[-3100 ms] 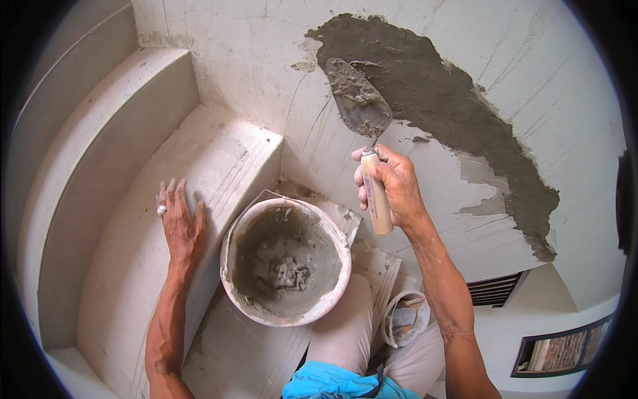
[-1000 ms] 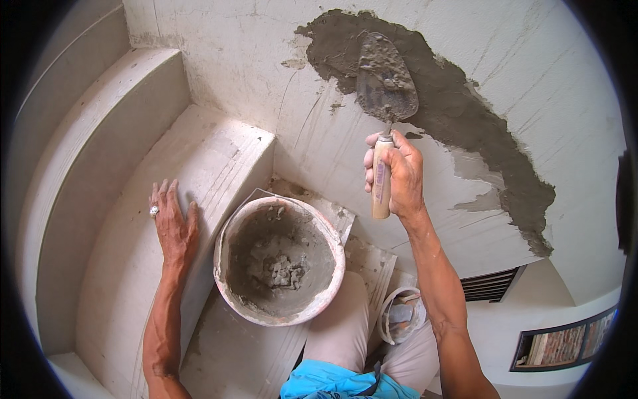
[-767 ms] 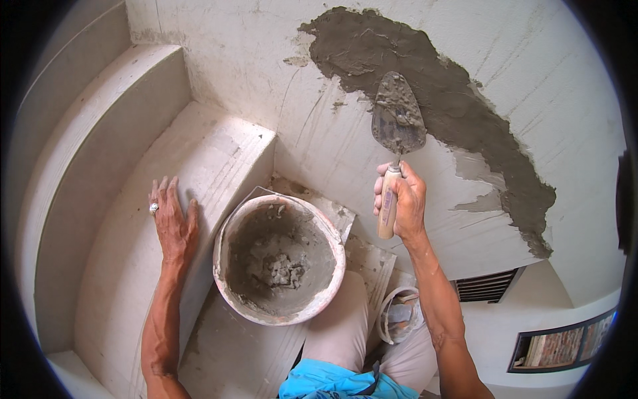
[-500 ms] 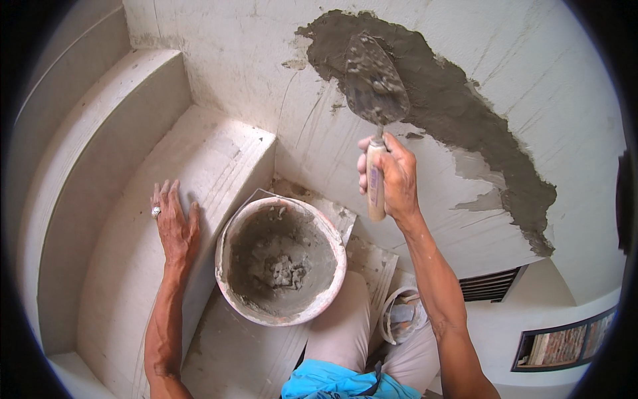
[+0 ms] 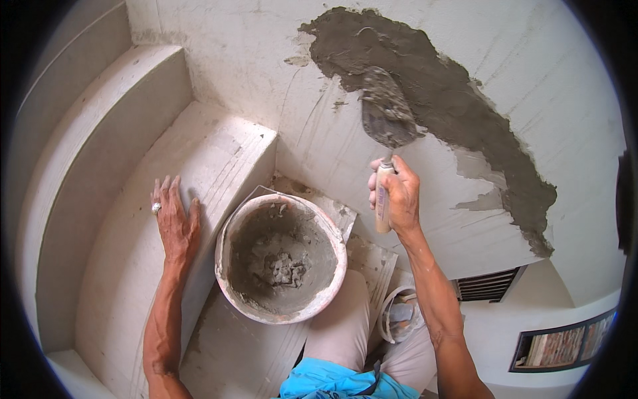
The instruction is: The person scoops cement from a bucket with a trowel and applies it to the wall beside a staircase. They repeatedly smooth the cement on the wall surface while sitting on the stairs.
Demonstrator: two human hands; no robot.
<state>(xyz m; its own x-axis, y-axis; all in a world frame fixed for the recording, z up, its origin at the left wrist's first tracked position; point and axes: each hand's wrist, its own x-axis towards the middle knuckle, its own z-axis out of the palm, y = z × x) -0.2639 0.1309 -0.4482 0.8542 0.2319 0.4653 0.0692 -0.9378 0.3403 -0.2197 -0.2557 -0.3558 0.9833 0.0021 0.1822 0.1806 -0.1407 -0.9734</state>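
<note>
My right hand (image 5: 401,193) is wrapped round the wooden handle of a trowel (image 5: 387,120), whose broad blade carries wet grey mortar. The blade points up the wall, over the lower edge of a long patch of fresh mortar (image 5: 425,86); whether it touches is hard to tell. My left hand (image 5: 177,223), with a ring on one finger, lies flat on a pale stair step (image 5: 133,266), fingers stretched out. Between my arms stands a round bucket (image 5: 229,292) with a wire handle, holding grey mortar (image 5: 286,266) with a lumpy heap at its bottom.
More curved steps (image 5: 100,126) rise at the left. A smaller white bucket (image 5: 387,326) with things inside sits beside my leg. The white wall (image 5: 319,146) slopes up ahead. At the lower right are a dark slatted vent (image 5: 488,286) and a framed opening (image 5: 565,344).
My right hand has drawn the trowel down and slightly right, from the upper part of the mortar patch toward its lower edge. My left hand stays on the step.
</note>
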